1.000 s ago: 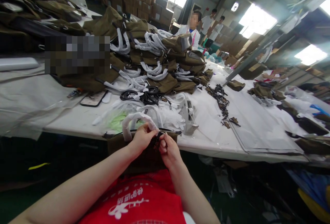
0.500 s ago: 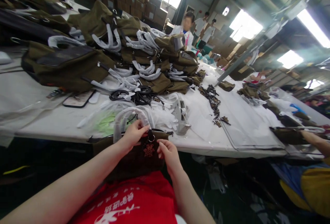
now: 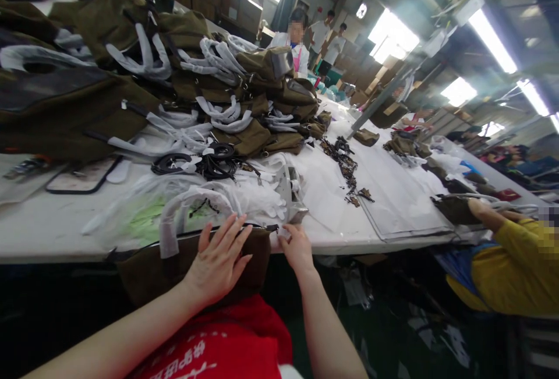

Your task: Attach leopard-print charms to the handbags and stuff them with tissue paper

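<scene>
A dark olive-brown handbag stands upright against the table's front edge, its zipped top level with the tabletop. Its arched handle is wrapped in white film. My left hand lies with spread fingers over the bag's front, across the base of the handle, and hides the ring and the reddish flower-like emblem there. At the bag's right top corner, the fingertips of my right hand are drawn together at the zipper end. Whatever is between them is mostly covered.
Piled olive bags with wrapped handles fill the back left. Coiled black straps, a phone, a clear plastic bag and a grey metal tool lie nearer. Bronze-coloured hardware sits mid-table. A co-worker in yellow sleeves handles another bag at right.
My left hand has let go of the handle base and spread flat over the bag's front. My right hand has moved from beside the emblem up to the zipper end. The view has turned right.
</scene>
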Demonstrator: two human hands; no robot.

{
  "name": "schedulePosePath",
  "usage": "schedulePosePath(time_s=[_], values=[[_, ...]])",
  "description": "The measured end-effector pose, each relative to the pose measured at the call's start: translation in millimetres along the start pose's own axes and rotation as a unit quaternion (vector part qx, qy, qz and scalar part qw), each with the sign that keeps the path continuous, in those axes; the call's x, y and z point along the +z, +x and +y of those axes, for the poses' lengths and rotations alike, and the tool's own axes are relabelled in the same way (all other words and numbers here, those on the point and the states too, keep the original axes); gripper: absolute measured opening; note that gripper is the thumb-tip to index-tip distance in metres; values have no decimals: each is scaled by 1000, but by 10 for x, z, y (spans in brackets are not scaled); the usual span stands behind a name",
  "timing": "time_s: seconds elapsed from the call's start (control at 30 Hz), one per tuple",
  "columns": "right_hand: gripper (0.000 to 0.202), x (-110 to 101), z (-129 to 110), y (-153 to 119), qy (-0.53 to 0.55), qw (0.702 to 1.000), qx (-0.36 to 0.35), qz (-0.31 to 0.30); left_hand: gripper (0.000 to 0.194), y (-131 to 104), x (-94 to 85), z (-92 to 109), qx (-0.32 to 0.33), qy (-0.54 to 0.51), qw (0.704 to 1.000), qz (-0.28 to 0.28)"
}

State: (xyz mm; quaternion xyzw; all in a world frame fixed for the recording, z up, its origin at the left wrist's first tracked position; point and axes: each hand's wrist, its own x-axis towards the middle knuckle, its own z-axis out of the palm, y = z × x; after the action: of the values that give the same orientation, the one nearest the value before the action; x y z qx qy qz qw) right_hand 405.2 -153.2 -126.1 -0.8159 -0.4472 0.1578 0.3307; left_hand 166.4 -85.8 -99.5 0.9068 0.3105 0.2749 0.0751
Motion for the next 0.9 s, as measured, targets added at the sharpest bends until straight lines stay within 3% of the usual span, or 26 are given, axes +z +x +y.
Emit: schedulePosePath(time_s=[0.13,0.27,0.43,0.6,0.8,0.9], values=[[9,57,28,67,68,998,-9,11,53,261,316,-66,12,4,995,-98],[15,-12,54,87,23,999,-27,-3,54,404,470,-157,-1,-3,990,-138],[25,-81,80,104,-36,999,-8,11,55,390,484,-154,-8,-8,990,-140],[24,-110,100,105,11,999,1,35,56,367,493,-146,-13,-12,991,-136],[13,-90,99,47,23,999,-2,24,56,363,527,-161,-13,-15,992,-128],[17,-78,94,25,33,999,6,21,57,370,508,-149,-13,-10,990,-138]])
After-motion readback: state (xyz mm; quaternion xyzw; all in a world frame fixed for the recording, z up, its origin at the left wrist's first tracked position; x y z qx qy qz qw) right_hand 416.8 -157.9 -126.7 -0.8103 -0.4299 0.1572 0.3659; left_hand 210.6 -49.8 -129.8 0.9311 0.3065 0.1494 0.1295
